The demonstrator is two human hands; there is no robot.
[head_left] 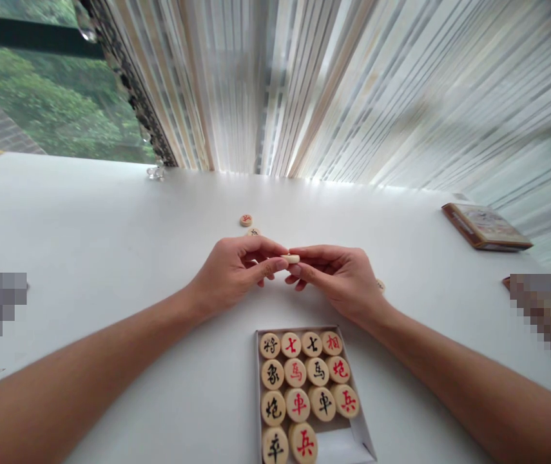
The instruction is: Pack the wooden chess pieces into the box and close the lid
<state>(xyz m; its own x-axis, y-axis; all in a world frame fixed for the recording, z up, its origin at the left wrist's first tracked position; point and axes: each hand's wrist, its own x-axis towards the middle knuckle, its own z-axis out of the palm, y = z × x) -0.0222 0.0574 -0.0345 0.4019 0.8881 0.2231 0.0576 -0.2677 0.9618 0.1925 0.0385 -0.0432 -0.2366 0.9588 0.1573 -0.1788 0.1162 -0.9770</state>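
Between the fingertips of both hands is a small round wooden piece (292,258), seen edge-on. My left hand (236,270) pinches its left side with thumb and fingers, and my right hand (338,274) pinches the right side. Below them lies an open white box (258,399) holding rows of round wooden pieces with red or black characters; its lower right part shows bare bottom. Past my left hand are a red-marked piece (246,220) and a black-marked piece (254,232), the latter partly hidden. Another piece (380,285) peeks out beside my right wrist.
A flat brown-edged box (488,227) rests on the white table (111,245) at the back right. Another brown-edged object (507,283) is at the right edge, mostly blurred out. Striped string curtains (275,84) hang along the table's far edge.
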